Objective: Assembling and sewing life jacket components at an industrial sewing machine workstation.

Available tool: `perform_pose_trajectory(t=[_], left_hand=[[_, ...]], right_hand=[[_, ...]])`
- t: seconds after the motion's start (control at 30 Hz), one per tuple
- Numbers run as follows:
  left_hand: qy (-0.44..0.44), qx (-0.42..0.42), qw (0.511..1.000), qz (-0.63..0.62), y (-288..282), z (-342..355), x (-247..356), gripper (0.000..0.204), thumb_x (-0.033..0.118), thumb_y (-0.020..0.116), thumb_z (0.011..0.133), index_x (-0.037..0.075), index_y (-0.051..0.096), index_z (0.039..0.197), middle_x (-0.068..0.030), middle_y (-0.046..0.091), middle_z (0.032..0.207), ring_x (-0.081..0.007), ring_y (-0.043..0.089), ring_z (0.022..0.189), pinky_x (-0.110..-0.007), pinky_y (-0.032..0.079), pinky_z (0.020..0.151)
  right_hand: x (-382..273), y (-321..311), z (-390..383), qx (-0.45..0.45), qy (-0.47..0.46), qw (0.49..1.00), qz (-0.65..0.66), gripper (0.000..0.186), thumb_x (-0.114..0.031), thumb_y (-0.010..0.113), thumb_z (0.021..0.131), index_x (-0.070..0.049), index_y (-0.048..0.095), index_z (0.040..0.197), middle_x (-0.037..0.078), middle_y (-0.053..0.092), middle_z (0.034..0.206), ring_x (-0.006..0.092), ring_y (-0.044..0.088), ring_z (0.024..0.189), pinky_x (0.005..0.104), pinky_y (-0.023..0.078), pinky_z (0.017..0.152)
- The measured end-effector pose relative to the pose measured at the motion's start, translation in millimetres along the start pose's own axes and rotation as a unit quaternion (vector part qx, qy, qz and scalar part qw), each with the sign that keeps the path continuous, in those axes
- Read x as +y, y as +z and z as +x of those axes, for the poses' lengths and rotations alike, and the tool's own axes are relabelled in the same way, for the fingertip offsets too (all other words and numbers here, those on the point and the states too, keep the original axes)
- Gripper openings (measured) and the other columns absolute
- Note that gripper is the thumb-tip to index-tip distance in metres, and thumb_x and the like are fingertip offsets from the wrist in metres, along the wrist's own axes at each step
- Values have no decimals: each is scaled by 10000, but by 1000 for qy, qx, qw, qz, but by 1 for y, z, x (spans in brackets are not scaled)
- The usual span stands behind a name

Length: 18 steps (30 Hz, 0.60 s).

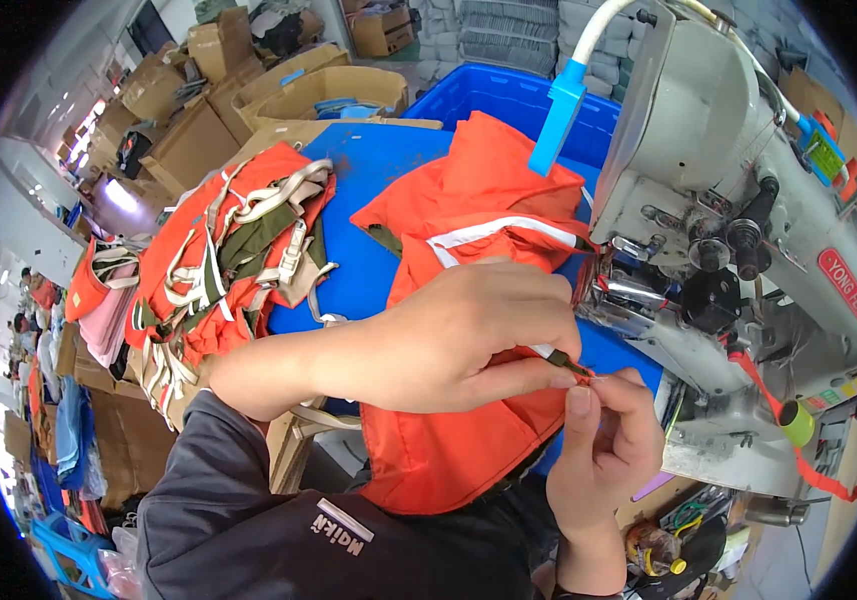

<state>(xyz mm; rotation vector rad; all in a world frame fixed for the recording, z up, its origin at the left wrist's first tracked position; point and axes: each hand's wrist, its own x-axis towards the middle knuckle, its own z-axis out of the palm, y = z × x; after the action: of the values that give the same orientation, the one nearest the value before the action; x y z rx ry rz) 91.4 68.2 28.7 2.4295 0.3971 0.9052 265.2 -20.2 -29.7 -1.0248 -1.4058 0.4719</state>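
Observation:
An orange fabric piece (438,455) with white and dark green edging lies across the blue tabletop (358,265) and hangs over my lap. My left hand (488,335) reaches over it, thumb and fingers pinched on a narrow dark green end of its edging. Right beside it, the thumb and index finger of my right hand (608,435) meet at the same spot, closed on the edging's tip. Fine threads seem to show there. The fabric's far part reaches the needle area of a grey sewing machine (638,130); the exact contact is hidden.
Left on the tabletop lies a heap of orange pieces (168,275) with cream straps. A blue crate (438,95) and cardboard boxes (183,155) stand behind. Red tape (813,478) runs past a lime-green roller (796,424) at right. A bottle (653,550) sits low right.

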Motion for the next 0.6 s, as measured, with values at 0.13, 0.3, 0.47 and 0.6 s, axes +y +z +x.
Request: perform_pose_trajectory(t=[0.13, 0.3, 0.47, 0.6], left_hand=[[-15, 12, 999, 27, 0, -3, 3, 187, 49, 744, 801, 27, 631, 948, -104, 598, 880, -283, 602, 812, -353, 466, 675], [-72, 20, 994, -75, 12, -6, -6, 181, 38, 728, 812, 16, 624, 959, -110, 604, 856, -288, 611, 789, -350, 471, 680], [-74, 21, 991, -107, 16, -5, -17, 146, 50, 714, 828, 11, 626, 938, -115, 621, 834, -281, 633, 763, -344, 476, 659], [-96, 27, 993, -63, 32, -1, -32, 140, 96, 700, 848, 2, 627, 921, -125, 636, 801, -277, 648, 736, -346, 477, 646]], right_hand=[[2, 0, 0, 19, -27, 999, -21, 149, 68, 702, 828, 32, 596, 928, 122, 624, 757, 155, 579, 593, 237, 455, 544], [10, 2, 0, 32, -46, 998, -19, 149, 74, 699, 826, 36, 596, 925, 120, 620, 755, 148, 560, 586, 238, 445, 534], [15, 5, -1, 41, -20, 999, -17, 138, 68, 693, 833, 35, 598, 926, 108, 600, 739, 138, 540, 585, 228, 425, 533], [30, 3, 3, 45, -23, 997, -64, 100, 43, 682, 859, 33, 608, 926, 82, 590, 740, 103, 522, 598, 208, 403, 535]])
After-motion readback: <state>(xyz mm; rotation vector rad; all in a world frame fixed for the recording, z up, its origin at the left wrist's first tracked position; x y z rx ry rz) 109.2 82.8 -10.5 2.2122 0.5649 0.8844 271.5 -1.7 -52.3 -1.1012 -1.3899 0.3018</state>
